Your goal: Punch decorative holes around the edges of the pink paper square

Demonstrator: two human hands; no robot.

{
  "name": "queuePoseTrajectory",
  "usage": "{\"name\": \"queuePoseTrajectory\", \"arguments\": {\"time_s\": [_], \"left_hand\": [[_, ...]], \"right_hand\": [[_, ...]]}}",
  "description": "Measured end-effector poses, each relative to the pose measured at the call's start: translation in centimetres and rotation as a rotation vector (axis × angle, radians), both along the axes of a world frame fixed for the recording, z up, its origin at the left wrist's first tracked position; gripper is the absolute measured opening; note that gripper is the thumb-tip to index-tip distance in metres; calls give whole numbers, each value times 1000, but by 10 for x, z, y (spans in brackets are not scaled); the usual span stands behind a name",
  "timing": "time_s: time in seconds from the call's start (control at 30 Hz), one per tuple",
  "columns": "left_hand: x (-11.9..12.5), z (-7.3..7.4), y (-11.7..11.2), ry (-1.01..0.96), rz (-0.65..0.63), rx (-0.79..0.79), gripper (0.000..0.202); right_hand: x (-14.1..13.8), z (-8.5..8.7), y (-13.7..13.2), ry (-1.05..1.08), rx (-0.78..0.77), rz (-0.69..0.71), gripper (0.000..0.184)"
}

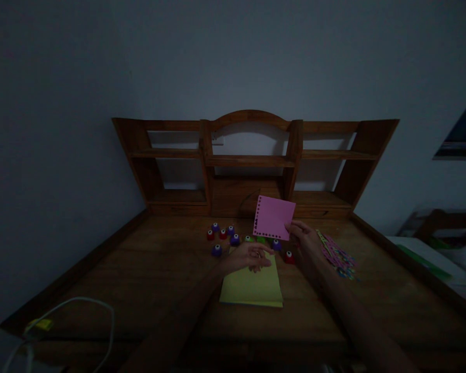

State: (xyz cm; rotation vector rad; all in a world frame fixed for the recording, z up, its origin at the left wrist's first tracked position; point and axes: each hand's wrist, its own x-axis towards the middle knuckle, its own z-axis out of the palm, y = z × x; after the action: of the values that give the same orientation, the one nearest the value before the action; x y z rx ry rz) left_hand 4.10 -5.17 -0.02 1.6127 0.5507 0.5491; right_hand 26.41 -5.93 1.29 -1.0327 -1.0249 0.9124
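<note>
The R hand (305,235) has the pink sheet (274,217) pinched by its lower right side, thumb on the near face, other fingers mostly behind; so those fingers are clamped on paper. The sheet is held up, slightly tilted, beyond the yellow paper (252,287) and, in view, just above the green gadgets (261,240); can't tell the exact gap. Holes line its L and bottom edges; top and R edges look plain, hole shapes too small to read. The L hand (248,257) is over the yellow paper, thumb and index apart, other fingers curled, nothing seen btwn them; whether it touches the paper, can't tell. For good handling, a light pinch near the margin is prob. best, b/c a hard grip could crease thin stock or tear the strip btwn holes and edge. The L hand's free fingers could steady the opp. side, flat, w/o bending the holed edges. Purple gadgets (216,250) and a red gadget (289,257) sit close by on the desk (159,269), so a low swing could knock one. The pink & yellow strips (332,254) lie R of the R hand; the forearm should clear them. Light's dim, so the edges need a careful look.
</note>
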Motion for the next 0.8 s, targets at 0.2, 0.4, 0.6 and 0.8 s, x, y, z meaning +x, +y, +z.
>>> {"name": "queuePoseTrajectory", "arguments": {"time_s": [0.2,0.4,0.6,0.8], "left_hand": [[-1,1,0,35,22,41,48],[-1,-2,3,3,45,47,46],[1,-3,4,-6,99,40,47],[2,-8,12,-58,208,77,48]], "right_hand": [[-5,7,-5,84,-23,-32,26],[-3,3,-2,88,-12,-23,26],[0,-2,2,63,-35,-6,29],[-2,-1,1,68,-12,18,28]]}}
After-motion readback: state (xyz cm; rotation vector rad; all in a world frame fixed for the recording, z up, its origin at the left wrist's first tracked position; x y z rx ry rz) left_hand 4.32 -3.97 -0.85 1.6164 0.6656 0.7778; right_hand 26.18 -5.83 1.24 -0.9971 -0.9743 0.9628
